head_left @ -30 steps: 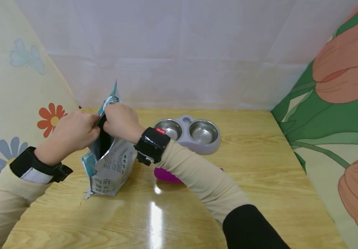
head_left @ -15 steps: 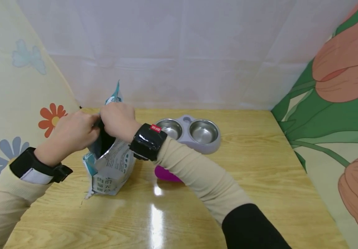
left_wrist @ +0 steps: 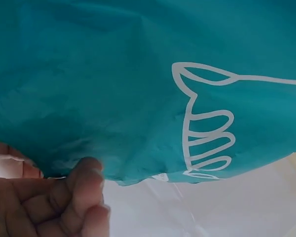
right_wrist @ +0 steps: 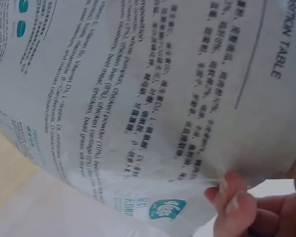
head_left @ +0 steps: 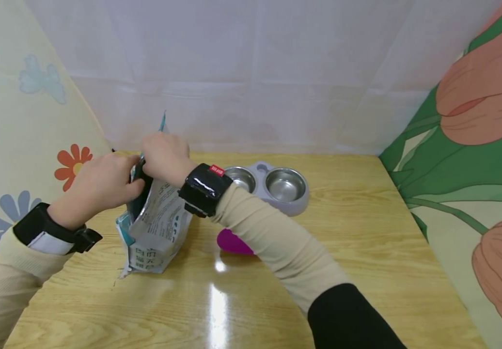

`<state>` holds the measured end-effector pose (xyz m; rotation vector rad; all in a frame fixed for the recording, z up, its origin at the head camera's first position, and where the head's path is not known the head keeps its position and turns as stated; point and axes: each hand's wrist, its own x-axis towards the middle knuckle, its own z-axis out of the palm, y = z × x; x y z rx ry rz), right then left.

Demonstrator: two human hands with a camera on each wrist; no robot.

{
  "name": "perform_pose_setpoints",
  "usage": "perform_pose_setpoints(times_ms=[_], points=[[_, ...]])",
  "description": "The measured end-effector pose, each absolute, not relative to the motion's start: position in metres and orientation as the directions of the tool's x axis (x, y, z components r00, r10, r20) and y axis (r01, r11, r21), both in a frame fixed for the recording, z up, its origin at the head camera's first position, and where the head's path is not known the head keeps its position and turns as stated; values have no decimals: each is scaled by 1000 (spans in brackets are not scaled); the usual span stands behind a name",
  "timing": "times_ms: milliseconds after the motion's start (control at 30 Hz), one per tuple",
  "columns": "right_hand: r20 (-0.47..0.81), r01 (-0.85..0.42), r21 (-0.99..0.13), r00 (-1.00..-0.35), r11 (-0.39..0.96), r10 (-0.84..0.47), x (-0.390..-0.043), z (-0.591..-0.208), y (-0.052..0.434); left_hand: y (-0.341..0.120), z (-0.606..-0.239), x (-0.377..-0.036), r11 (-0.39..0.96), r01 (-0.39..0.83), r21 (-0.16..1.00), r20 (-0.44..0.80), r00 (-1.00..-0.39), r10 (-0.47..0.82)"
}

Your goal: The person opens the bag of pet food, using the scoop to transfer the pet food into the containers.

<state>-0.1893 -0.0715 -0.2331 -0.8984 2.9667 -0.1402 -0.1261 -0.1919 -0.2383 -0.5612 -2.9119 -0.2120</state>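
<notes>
A pet food bag (head_left: 159, 237), grey-white with teal sides, stands at the table's left with its top open and dark inside. My left hand (head_left: 98, 184) pinches the near-left rim, its thumb beside the opening. On the opposite rim my right hand (head_left: 167, 157) grips with bent fingers, knuckles up. The left wrist view shows the bag's teal side (left_wrist: 108, 89) with a white line drawing and curled fingers (left_wrist: 86, 192) at its edge. In the right wrist view, bent fingers (right_wrist: 237, 205) hold the edge of the printed ingredient panel (right_wrist: 113, 98).
A pale lilac double feeder (head_left: 293, 207) with two steel bowls stands behind my right forearm, which partly covers the left bowl. A magenta rounded object (head_left: 233, 242) lies on the wooden table (head_left: 364, 252), partly hidden under that forearm. Cloth backdrops (head_left: 299, 72) surround the table.
My right hand has shifted slightly up along the rim, its wrist moving a little left. My left thumb has straightened somewhat at the bag's opening. The bag's base stays in place.
</notes>
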Motion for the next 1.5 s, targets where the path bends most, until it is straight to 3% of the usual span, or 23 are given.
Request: perform_pose_setpoints(times_ms=[300,767,1500], points=[[21,-560,-216,-822,800,-569,-195,-242,-62,-189,-233,-140,913,369,174,154,-926,345],[43,-579,-109,-815,808,-578,-192,-243,-62,-187,-237,-150,918,368,146,188,-922,339],[56,-566,-137,-824,813,-564,-194,-248,-55,-201,-235,-149,934,303,189,129,-951,282]])
